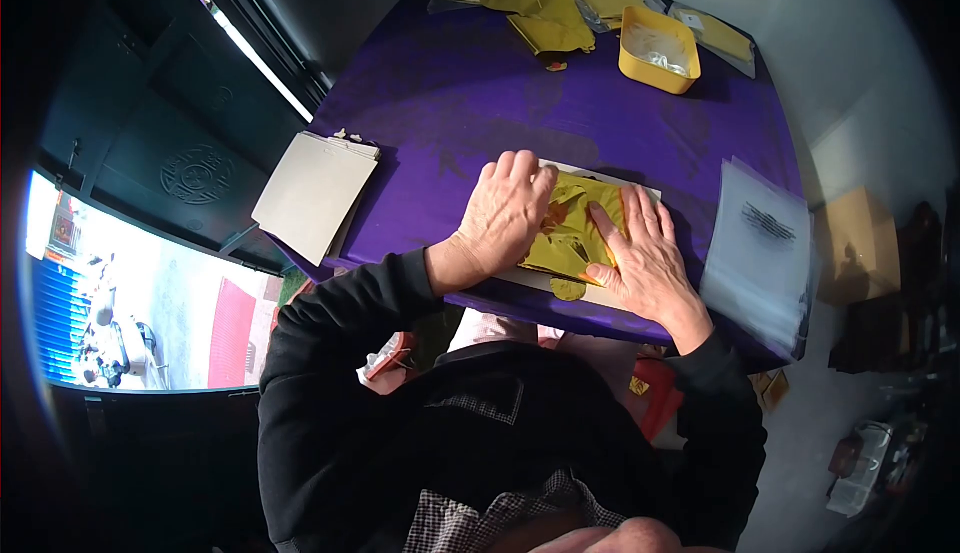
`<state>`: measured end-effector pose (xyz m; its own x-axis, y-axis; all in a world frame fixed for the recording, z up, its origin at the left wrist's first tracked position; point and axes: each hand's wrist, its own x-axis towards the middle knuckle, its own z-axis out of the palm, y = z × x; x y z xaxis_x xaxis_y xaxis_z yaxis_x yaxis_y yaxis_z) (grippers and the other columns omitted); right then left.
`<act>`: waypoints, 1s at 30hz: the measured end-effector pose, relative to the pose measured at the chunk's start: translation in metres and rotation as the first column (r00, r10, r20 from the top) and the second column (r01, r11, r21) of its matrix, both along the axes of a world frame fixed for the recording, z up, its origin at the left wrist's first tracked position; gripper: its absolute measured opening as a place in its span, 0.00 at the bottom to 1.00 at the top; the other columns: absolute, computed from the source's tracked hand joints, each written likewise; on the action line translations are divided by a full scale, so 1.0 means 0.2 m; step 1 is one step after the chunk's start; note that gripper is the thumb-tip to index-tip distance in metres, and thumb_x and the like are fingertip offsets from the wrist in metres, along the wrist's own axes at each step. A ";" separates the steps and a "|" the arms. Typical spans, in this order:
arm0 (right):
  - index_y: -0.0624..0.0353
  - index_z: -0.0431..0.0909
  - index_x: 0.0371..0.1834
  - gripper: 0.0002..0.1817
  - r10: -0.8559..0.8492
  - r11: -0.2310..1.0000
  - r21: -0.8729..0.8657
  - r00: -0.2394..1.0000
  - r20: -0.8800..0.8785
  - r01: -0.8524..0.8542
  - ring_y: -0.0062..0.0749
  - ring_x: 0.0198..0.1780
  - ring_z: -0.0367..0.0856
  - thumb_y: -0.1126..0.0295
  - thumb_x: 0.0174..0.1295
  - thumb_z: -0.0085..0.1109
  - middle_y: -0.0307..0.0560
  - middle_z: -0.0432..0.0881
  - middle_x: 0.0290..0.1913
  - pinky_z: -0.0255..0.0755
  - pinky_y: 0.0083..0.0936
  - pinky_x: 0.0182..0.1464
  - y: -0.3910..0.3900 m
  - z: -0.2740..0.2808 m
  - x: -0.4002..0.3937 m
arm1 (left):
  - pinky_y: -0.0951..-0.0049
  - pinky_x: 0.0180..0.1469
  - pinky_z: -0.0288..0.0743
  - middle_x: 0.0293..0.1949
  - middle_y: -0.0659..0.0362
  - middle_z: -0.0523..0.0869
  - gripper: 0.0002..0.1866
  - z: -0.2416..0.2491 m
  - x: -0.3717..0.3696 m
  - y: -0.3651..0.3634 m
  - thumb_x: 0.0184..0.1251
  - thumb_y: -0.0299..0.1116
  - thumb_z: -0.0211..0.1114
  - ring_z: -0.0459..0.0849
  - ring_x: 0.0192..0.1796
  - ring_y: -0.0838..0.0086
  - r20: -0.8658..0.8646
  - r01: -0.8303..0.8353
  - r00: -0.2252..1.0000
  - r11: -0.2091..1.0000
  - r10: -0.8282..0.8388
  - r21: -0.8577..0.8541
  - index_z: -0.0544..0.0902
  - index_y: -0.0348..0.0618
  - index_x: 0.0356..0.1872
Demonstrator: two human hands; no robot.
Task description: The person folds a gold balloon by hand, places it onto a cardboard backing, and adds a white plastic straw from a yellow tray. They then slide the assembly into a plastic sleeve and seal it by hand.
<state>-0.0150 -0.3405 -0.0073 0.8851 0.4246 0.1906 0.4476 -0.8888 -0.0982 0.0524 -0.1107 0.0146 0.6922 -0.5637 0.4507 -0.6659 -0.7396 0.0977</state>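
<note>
A shiny yellow-gold sheet (580, 215) lies on a pale board (609, 295) near the front edge of the purple table. Its surface is creased, with reddish patches at the left and cut or torn-looking shapes lower down. On its left edge rests my left hand (507, 208), fingers curled together; what they hold, if anything, is hidden under them. My right hand (648, 258) lies spread on the sheet's right side, thumb pointing left. A small yellow piece (568, 289) sits at the board's lower edge, between my hands.
A stack of pale cards (318, 193) is at the left. Clear plastic sheets (758, 253) lie at the right edge. At the back are a yellow tub (658, 51), yellow sheets (545, 8) and bagged yellow packets (715, 35). A cardboard box (860, 243) stands beyond the table's right side.
</note>
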 end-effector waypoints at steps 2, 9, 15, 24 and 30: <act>0.49 0.58 0.77 0.41 -0.001 1.000 0.001 1.000 0.003 0.001 0.60 0.78 0.47 0.38 0.66 0.48 0.70 0.51 0.76 0.41 0.52 0.77 0.00 -0.01 0.00 | 0.61 0.49 0.69 0.39 0.53 0.76 0.15 -0.01 0.03 0.02 0.55 0.25 0.62 0.76 0.47 0.56 -0.023 0.108 0.994 0.994 -0.108 0.003 0.78 0.39 0.46; 0.49 0.62 0.75 0.41 0.002 1.000 0.013 1.000 0.016 -0.002 0.60 0.77 0.48 0.37 0.64 0.51 0.70 0.54 0.74 0.43 0.53 0.76 0.01 0.01 0.01 | 0.57 0.58 0.70 0.55 0.48 0.79 0.16 0.03 0.09 0.13 0.59 0.19 0.60 0.76 0.59 0.54 -0.123 0.185 0.972 0.973 -0.201 -0.135 0.79 0.35 0.50; 0.51 0.61 0.75 0.42 -0.009 1.000 -0.029 1.000 -0.025 0.008 0.60 0.78 0.47 0.35 0.65 0.47 0.70 0.51 0.75 0.42 0.52 0.77 0.01 0.02 0.00 | 0.54 0.78 0.48 0.74 0.42 0.61 0.37 0.00 0.09 0.03 0.71 0.53 0.55 0.54 0.78 0.51 -0.157 0.443 0.893 0.884 -0.422 0.150 0.64 0.36 0.71; 0.52 0.62 0.75 0.42 -0.012 0.999 -0.032 0.999 -0.039 0.010 0.58 0.79 0.46 0.37 0.64 0.50 0.68 0.49 0.77 0.43 0.52 0.77 0.01 0.03 0.00 | 0.52 0.79 0.42 0.74 0.37 0.57 0.49 -0.14 0.12 0.01 0.69 0.73 0.36 0.50 0.79 0.47 -0.172 0.467 0.884 0.844 -0.435 0.265 0.59 0.36 0.74; 0.50 0.62 0.75 0.42 -0.015 0.998 -0.066 0.999 -0.042 0.013 0.59 0.79 0.45 0.36 0.64 0.50 0.68 0.49 0.77 0.43 0.52 0.76 0.01 0.03 0.01 | 0.44 0.78 0.40 0.76 0.36 0.52 0.48 -0.10 0.12 0.06 0.71 0.71 0.38 0.47 0.79 0.46 -0.208 0.528 0.839 0.845 -0.503 0.085 0.55 0.36 0.75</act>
<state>-0.0138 -0.3385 -0.0017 0.8976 0.4226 0.1253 0.4318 -0.9001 -0.0579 0.0761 -0.0995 -0.0057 0.3431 -0.9061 0.2474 -0.9360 -0.3078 0.1706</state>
